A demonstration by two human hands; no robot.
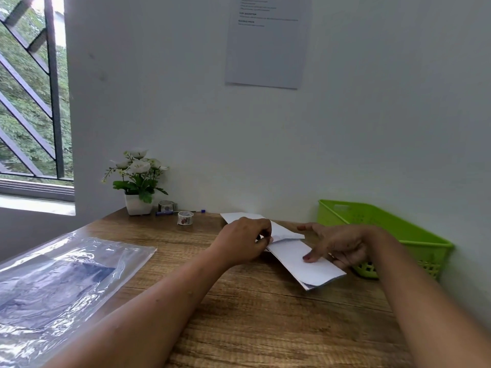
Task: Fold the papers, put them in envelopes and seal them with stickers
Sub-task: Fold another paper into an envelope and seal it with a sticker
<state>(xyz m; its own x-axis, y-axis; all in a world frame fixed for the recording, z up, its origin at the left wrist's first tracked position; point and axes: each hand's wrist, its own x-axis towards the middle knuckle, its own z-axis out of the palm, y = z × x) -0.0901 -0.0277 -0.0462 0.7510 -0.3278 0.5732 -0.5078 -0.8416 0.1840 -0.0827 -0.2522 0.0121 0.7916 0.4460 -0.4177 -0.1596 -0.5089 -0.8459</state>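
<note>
I see my left hand (pixel 244 241) pinching the far end of the white envelope (pixel 300 258), which lies slantwise over the wooden surface (pixel 239 301). My right hand (pixel 340 245) grips its side, thumb pressed on top, just beside the green basket (pixel 393 224).

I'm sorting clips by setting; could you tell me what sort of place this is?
Probably a home or office desk corner: a wooden desk against a wall, a printed sheet stuck above it, and a pen and tape roll beside a plant.
</note>
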